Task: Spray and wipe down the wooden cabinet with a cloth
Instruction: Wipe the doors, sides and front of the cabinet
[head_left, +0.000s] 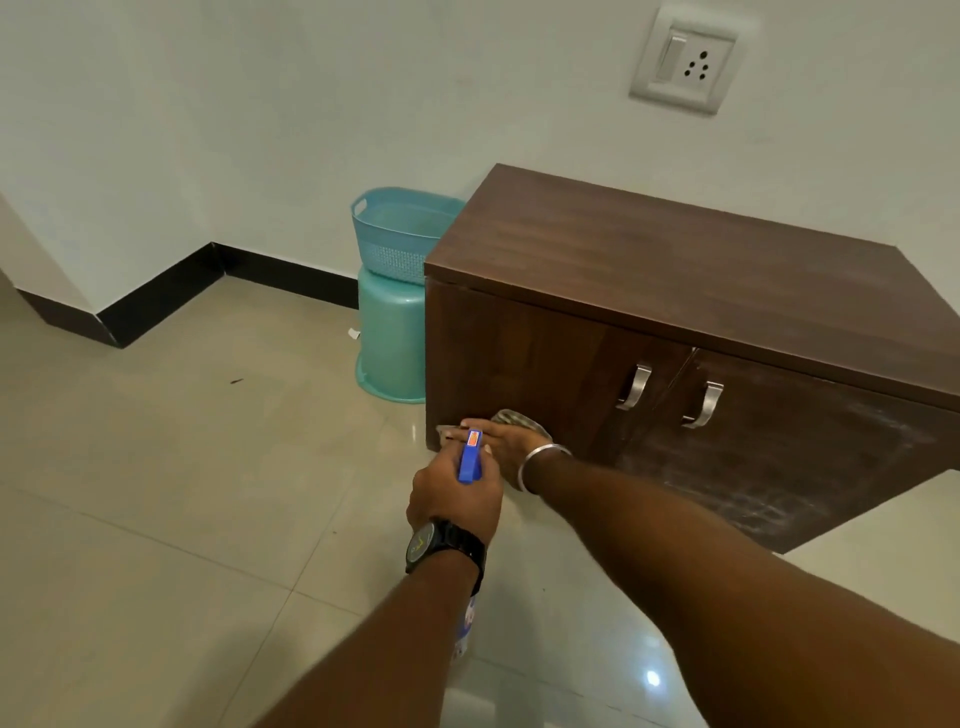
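Cabinet (675, 280) on floor against wall; top dull, faint streaks.
Right door (789, 467): whitish smears across lower part. We judge it sprayed or dusty, not yet wiped.
Left door (519, 353): darker, cleaner. We judge wiping there near done, now at bottom left corner.
Right hand (498, 441): fingers stretched flat, pressing cloth (519, 418) against that corner.
Left hand (452, 499): fingers curled round spray bottle (470, 457), nozzle toward same corner, just beside right hand.
Left, we reckon: right door, perhaps top.
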